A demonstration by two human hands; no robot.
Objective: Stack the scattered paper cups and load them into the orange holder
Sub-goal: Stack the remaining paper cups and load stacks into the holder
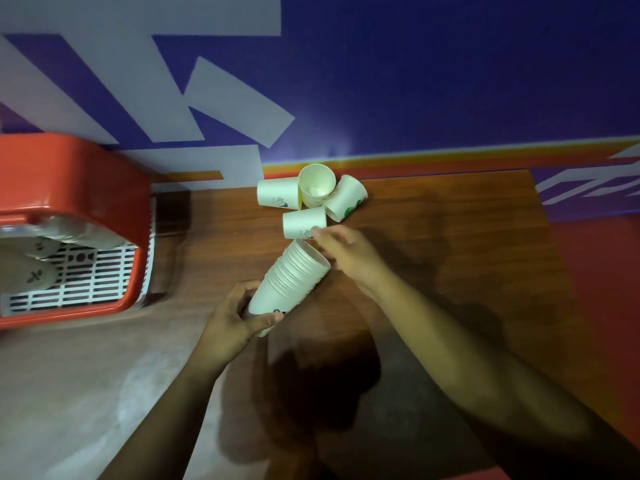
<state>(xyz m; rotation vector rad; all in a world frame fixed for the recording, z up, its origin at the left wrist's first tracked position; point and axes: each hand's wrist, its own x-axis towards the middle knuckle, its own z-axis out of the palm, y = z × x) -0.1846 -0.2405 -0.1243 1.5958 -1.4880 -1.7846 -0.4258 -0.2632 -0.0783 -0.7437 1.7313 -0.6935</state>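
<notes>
Head view, nearest first: what holds the stack (291,278)?

— The left hand (235,320). Its grip is clamped round the stack's bottom end, with the mouth tilted away over the bench (450,237).

And beyond the stack?

— The right hand (346,251), fingertips touching a lying cup (303,223) just past the stack's mouth. Whether that grip has closed on it, I cannot tell. Three more cups (317,185) huddle behind, touching one another.

Risks?

— A light cup could roll away under a poking finger, or go in crooked and jam. Held only at its base, the stack could sag apart.

The orange holder (86,174)?

— Well left of the stack. Other cups (38,275) lie in it and may crowd the loading.
</notes>
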